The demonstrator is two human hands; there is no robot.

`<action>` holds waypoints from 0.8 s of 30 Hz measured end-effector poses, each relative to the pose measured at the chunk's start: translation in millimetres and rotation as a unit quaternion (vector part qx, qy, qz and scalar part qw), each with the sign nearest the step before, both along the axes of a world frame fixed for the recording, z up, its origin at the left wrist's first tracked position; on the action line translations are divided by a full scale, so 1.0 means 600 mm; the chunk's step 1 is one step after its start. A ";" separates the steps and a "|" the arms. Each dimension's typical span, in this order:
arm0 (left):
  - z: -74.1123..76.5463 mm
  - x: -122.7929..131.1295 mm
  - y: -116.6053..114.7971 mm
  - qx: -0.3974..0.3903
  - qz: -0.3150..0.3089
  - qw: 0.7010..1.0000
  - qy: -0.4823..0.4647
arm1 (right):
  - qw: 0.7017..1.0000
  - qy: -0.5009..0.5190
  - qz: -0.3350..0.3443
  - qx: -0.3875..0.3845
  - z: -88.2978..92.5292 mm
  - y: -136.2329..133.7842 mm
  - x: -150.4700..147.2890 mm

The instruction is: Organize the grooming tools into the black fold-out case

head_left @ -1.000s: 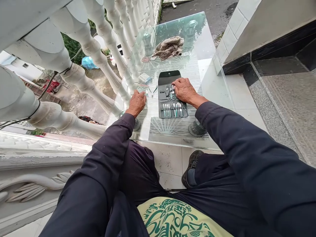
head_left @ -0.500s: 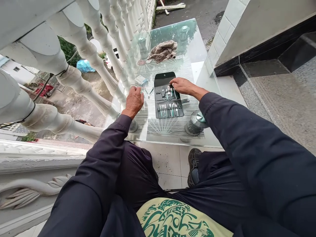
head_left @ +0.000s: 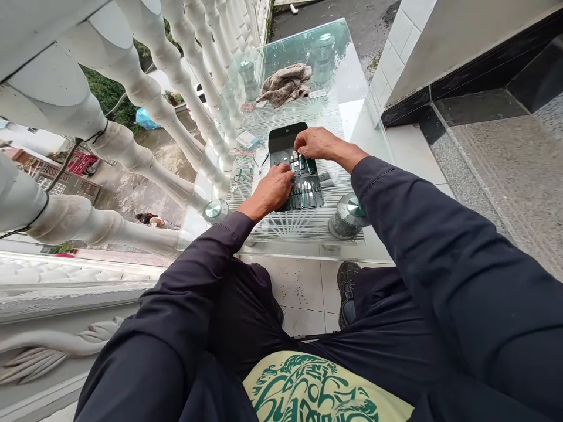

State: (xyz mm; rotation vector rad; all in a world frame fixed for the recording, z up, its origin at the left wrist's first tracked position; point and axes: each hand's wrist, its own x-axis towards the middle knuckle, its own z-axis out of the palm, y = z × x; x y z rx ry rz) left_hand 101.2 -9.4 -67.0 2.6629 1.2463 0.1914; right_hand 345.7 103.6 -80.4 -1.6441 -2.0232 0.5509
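Note:
A dark manicure case (head_left: 287,138) lies unfolded on the glass table (head_left: 347,234), with several green-and-silver nail tools (head_left: 308,194) in a row along its near half. Over its left side is my left hand (head_left: 273,187), fingers curled and closed at the middle of the case; whatever the tips grip is hidden. My right hand (head_left: 319,143) pinches at the upper right of the case, just above the nail clippers (head_left: 295,158), and what lies between the fingertips cannot be made out. Left of the case rest cuticle nippers (head_left: 261,163) and small green-handled scissors (head_left: 240,176).
Farther back on the table are a crumpled brown cloth (head_left: 284,87) and a white card (head_left: 318,94). A small light-blue packet (head_left: 247,139) lies left of the case. White balusters (head_left: 141,158) line the left side; stone steps (head_left: 505,158) rise on the right.
My left hand has moved right, from beside the nippers to over the case, uncovering the green-handled scissors. My right hand has shifted slightly left along the case's upper part.

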 end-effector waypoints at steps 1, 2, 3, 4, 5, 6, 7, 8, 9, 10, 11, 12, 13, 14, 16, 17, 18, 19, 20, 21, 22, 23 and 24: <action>-0.002 0.005 0.006 -0.003 -0.002 1.000 0.001 | 1.000 -0.003 0.004 0.002 -0.004 -0.004 -0.001; -0.003 0.010 0.012 -0.007 0.000 1.000 -0.002 | 1.000 -0.005 0.005 0.004 -0.007 -0.008 -0.002; -0.005 0.014 0.017 -0.011 0.005 1.000 -0.008 | 1.000 -0.005 0.005 0.006 -0.011 -0.011 -0.002; -0.006 0.016 0.022 -0.016 0.010 1.000 -0.017 | 1.000 -0.003 0.004 0.005 -0.015 -0.015 -0.002; -0.007 0.018 0.027 -0.020 0.015 0.999 -0.026 | 1.000 0.001 0.002 0.004 -0.019 -0.018 -0.003; -0.008 0.018 0.030 -0.024 0.017 0.999 -0.034 | 1.000 0.007 -0.001 0.004 -0.023 -0.020 -0.003; -0.007 0.018 0.033 -0.029 0.018 0.999 -0.040 | 1.000 0.016 -0.005 0.002 -0.026 -0.022 -0.003; -0.006 0.016 0.034 -0.033 0.019 0.998 -0.043 | 1.000 0.027 -0.010 0.001 -0.029 -0.024 -0.003; -0.005 0.015 0.036 -0.038 0.019 0.998 -0.044 | 0.999 0.038 -0.015 0.000 -0.031 -0.026 -0.003; -0.003 0.014 0.036 -0.043 0.018 0.998 -0.043 | 0.999 0.048 -0.020 -0.001 -0.033 -0.028 -0.004; -0.002 0.014 0.037 -0.046 0.015 0.998 -0.041 | 0.998 0.057 -0.025 -0.002 -0.034 -0.030 -0.005; -0.001 0.013 0.038 -0.047 0.010 0.998 -0.038 | 0.998 0.063 -0.029 -0.003 -0.034 -0.032 -0.006; -0.001 0.014 0.039 -0.047 0.003 0.998 -0.037 | 0.997 0.065 -0.033 -0.004 -0.034 -0.034 -0.008; -0.001 0.014 0.040 -0.047 -0.004 0.998 -0.038 | 0.997 0.066 -0.036 -0.004 -0.034 -0.035 -0.009; -0.002 0.015 0.043 -0.044 -0.014 0.998 -0.046 | 0.997 0.066 -0.040 -0.002 -0.034 -0.037 -0.013; -0.003 0.016 0.044 -0.042 -0.019 0.998 -0.051 | 0.997 0.066 -0.041 0.000 -0.035 -0.037 -0.014; -0.003 0.015 0.044 -0.041 -0.024 0.997 -0.057 | 0.997 0.067 -0.041 0.003 -0.036 -0.037 -0.015; -0.002 0.014 0.043 -0.040 -0.027 0.997 -0.064 | 0.997 0.068 -0.039 0.007 -0.038 -0.036 -0.015; 0.000 0.011 0.040 -0.041 -0.031 0.996 -0.071 | 0.997 0.069 -0.037 0.011 -0.041 -0.035 -0.015; 0.003 0.008 0.036 -0.045 -0.035 0.995 -0.077 | 0.997 0.070 -0.036 0.014 -0.043 -0.034 -0.014; 0.009 0.002 0.030 -0.049 -0.038 0.995 -0.083 | 0.997 0.070 -0.036 0.016 -0.046 -0.033 -0.013; 0.017 -0.005 0.022 -0.056 -0.038 0.994 -0.090 | 0.997 0.069 -0.036 0.016 -0.048 -0.032 -0.012; 0.027 -0.013 0.014 -0.064 -0.037 0.992 -0.098 | 0.997 0.069 -0.037 0.016 -0.050 -0.031 -0.012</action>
